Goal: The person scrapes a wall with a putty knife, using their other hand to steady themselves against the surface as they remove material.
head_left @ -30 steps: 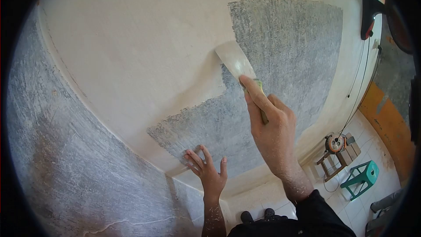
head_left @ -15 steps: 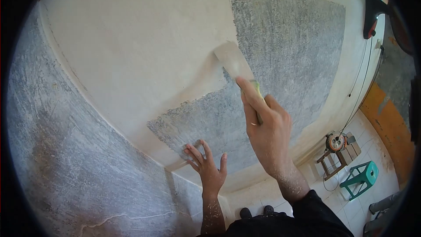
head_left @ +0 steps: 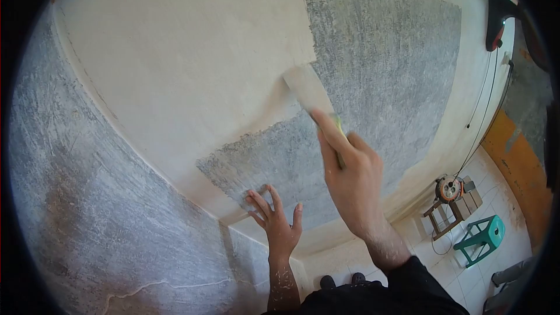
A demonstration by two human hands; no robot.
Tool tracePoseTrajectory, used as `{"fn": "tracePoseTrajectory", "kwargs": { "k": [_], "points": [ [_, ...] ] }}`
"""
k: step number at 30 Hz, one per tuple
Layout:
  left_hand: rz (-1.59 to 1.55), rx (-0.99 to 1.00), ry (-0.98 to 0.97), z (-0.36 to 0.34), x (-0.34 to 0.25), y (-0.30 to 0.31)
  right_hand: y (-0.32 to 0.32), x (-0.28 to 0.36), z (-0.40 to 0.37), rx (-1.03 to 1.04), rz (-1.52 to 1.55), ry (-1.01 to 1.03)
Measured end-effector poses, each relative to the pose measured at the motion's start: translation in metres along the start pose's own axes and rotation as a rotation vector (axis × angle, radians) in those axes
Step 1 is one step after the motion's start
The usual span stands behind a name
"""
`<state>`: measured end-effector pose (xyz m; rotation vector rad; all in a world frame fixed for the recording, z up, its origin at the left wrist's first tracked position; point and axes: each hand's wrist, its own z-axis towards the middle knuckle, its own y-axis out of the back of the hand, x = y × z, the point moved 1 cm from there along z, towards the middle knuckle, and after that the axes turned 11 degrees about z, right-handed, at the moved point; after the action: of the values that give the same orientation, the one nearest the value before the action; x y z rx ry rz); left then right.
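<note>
My right hand (head_left: 354, 181) is closed round the handle of a wide scraper (head_left: 309, 87), its index finger stretched along the tool. The scraper's blade lies against the wall, where the cream coating (head_left: 192, 52) meets a rough grey patch (head_left: 385, 64). Lower and to the left, my left hand (head_left: 280, 221) rests with spread fingers on the lower part of the grey patch and holds nothing. Pale flecks cling to both forearms.
At the left, another wall (head_left: 105, 198) with a mottled grey surface meets this one at a corner. On the tiled floor at the lower right stand a cable reel (head_left: 448, 188) on a small wooden stool (head_left: 443, 220) and a green plastic stool (head_left: 483, 238). Cables hang at the right.
My right hand and the scraper have shifted slightly down and to the left. A little more grey shows beside the blade's upper edge. My left hand has stayed in place.
</note>
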<state>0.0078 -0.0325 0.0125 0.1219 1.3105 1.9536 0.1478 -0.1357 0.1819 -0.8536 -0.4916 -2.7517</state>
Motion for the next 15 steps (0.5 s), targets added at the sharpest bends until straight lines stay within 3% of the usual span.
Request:
{"fn": "tracePoseTrajectory", "kwargs": {
  "k": [3,6,11,15],
  "points": [
    [-0.001,0.004,-0.006,0.0,-0.002,0.0,-0.001,0.015,0.027,-0.038,0.005,0.099],
    [0.018,0.015,-0.004,0.002,0.001,0.004,0.006,0.001,-0.01,0.051,0.023,-0.027],
    [-0.128,-0.159,0.053,0.006,0.001,-0.026,0.007,-0.003,-0.003,0.062,0.053,-0.015],
    [-0.024,-0.133,0.054,0.01,-0.002,-0.026,0.009,-0.003,-0.015,0.084,0.055,-0.107]
  ]
}}
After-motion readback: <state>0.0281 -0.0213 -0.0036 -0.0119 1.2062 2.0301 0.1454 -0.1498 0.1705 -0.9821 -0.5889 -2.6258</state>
